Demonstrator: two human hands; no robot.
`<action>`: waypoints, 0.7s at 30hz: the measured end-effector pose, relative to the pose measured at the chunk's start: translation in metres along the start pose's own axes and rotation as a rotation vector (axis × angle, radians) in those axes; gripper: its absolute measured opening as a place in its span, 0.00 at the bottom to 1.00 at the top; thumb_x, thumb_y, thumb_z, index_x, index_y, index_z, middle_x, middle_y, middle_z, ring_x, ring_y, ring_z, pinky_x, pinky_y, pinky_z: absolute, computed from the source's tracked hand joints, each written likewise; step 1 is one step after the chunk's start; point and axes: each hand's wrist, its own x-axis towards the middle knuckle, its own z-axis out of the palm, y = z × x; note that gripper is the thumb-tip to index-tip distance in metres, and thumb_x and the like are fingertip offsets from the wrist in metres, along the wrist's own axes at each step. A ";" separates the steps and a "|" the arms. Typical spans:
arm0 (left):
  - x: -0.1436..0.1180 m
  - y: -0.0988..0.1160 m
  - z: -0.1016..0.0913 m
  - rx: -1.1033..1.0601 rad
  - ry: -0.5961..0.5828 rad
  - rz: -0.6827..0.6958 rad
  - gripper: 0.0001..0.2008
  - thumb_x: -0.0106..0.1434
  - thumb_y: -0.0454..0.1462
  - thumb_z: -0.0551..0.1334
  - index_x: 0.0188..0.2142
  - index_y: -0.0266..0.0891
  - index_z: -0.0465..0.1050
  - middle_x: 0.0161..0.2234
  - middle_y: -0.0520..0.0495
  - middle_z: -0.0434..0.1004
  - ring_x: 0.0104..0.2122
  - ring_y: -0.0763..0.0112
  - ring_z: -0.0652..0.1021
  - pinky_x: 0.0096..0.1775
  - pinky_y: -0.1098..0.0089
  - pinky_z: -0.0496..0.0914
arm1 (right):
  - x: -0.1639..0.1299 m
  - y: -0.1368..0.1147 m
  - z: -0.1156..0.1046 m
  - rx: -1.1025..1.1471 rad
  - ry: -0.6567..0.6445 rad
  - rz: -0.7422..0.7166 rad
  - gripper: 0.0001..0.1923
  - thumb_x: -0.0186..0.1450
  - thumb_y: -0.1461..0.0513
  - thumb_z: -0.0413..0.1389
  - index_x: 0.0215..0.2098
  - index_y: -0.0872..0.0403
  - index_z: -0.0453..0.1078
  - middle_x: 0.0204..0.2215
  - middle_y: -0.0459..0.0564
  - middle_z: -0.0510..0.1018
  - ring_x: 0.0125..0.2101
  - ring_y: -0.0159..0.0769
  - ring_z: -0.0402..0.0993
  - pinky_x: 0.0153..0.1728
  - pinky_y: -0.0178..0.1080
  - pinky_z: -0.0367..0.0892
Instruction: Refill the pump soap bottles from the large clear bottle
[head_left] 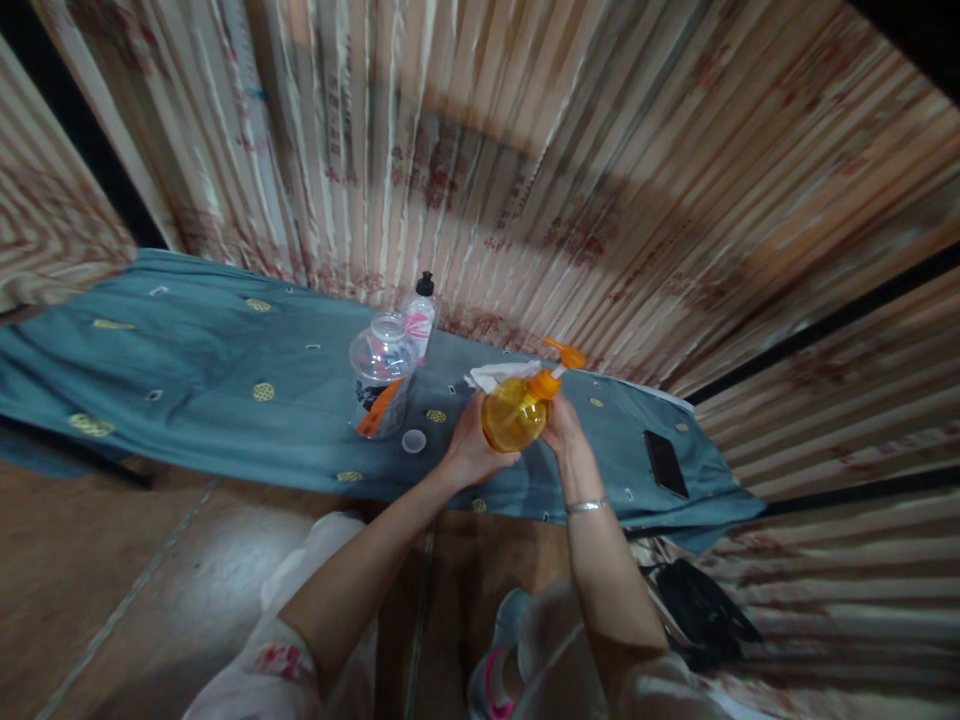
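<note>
A round pump bottle point(511, 415) of clear yellow liquid with an orange pump head point(568, 355) is tilted to the right over the cloth-covered table. My left hand point(474, 442) is wrapped round its body from the left. On the other side my right hand point(561, 425) grips it near the orange collar, with the fingers partly hidden behind the bottle. Just behind the bottle is a white crumpled cloth or tissue point(499, 374). To the left of my hands lies a small round white cap point(413, 441), close to a clear plastic jar point(381, 385) with an orange and black label.
A clear bottle point(418, 325) with a black cap stands behind the jar. Toward the right end of the blue-green tablecloth point(202, 380) lies a dark phone point(665, 463). Pleated curtains point(480, 180) hang behind the table. A black bag point(701, 605) is below at the right.
</note>
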 end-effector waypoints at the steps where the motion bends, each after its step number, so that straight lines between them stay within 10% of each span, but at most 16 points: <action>1: 0.000 0.001 0.000 -0.005 0.005 0.004 0.40 0.37 0.35 0.73 0.51 0.39 0.59 0.48 0.42 0.73 0.47 0.57 0.75 0.49 0.57 0.70 | -0.010 0.002 -0.003 0.012 0.018 0.014 0.14 0.51 0.50 0.59 0.27 0.53 0.73 0.27 0.49 0.80 0.35 0.41 0.77 0.39 0.43 0.73; 10: 0.002 0.007 0.000 -0.001 0.056 0.051 0.30 0.39 0.36 0.72 0.42 0.40 0.63 0.40 0.46 0.75 0.39 0.60 0.77 0.42 0.62 0.73 | -0.098 -0.003 0.008 -0.270 0.251 -0.243 0.24 0.61 0.53 0.54 0.54 0.52 0.69 0.56 0.51 0.72 0.57 0.39 0.67 0.60 0.46 0.57; 15: 0.002 0.000 0.003 0.069 0.061 0.070 0.32 0.39 0.33 0.70 0.45 0.38 0.62 0.41 0.45 0.73 0.40 0.58 0.76 0.43 0.59 0.72 | -0.092 -0.013 0.022 -0.603 0.290 -0.458 0.28 0.65 0.53 0.49 0.61 0.54 0.62 0.63 0.55 0.63 0.63 0.39 0.57 0.64 0.47 0.50; 21: 0.003 -0.001 0.003 0.066 0.061 0.056 0.31 0.41 0.31 0.68 0.46 0.38 0.61 0.42 0.44 0.73 0.42 0.57 0.76 0.45 0.58 0.71 | -0.083 -0.005 0.025 -0.609 0.273 -0.351 0.29 0.67 0.50 0.43 0.61 0.53 0.60 0.61 0.57 0.65 0.61 0.39 0.60 0.62 0.46 0.53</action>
